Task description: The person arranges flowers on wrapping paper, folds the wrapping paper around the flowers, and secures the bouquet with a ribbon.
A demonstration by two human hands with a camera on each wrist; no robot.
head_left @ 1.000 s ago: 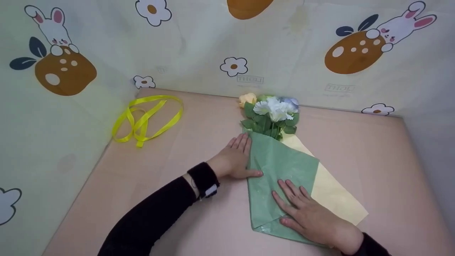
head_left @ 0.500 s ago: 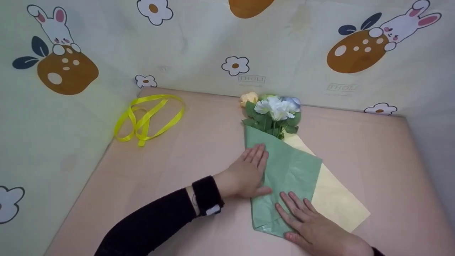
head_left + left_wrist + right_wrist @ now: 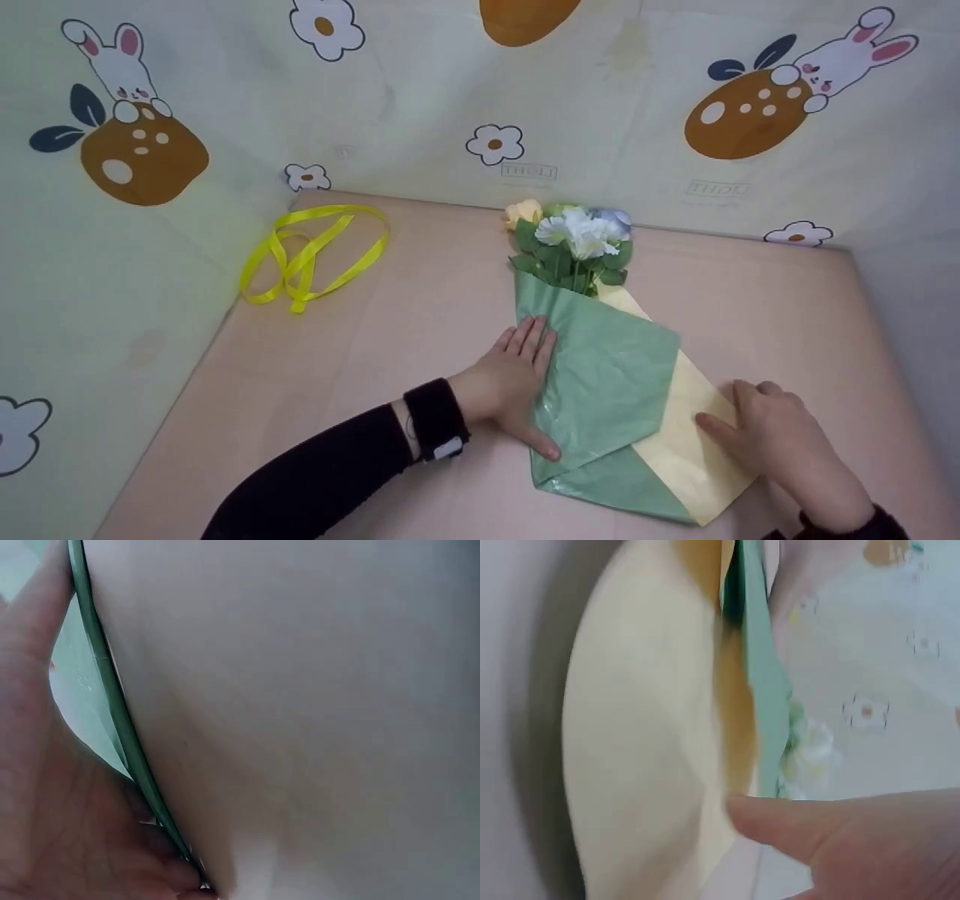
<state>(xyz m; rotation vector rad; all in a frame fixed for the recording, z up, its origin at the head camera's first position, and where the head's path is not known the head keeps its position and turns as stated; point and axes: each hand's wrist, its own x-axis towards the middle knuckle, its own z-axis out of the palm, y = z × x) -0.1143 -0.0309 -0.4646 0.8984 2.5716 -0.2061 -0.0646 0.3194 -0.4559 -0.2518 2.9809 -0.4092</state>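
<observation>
Green wrapping paper (image 3: 615,367) lies folded over the stems of a bouquet, whose white flower (image 3: 579,232) and leaves stick out at the top. Under its right side, cream wrapping paper (image 3: 694,465) fans out. My left hand (image 3: 510,386) presses on the green paper's left edge with fingers straight and thumb spread. In the left wrist view that folded green edge runs along the palm. At the cream paper's outer edge, my right hand (image 3: 787,435) pinches the sheet, thumb on top and fingers curled at the edge. The right wrist view shows the cream paper (image 3: 645,735) bowed up beside the thumb.
A loose yellow ribbon (image 3: 300,259) lies in loops at the table's back left. Behind the tan tabletop (image 3: 405,300), a printed sheet (image 3: 420,90) with rabbits and flowers stands as a wall, close to the flower heads.
My right hand has left the green paper and moved right to grip the cream sheet's edge. The left hand has slid down the green paper's left side, its thumb spreading lower.
</observation>
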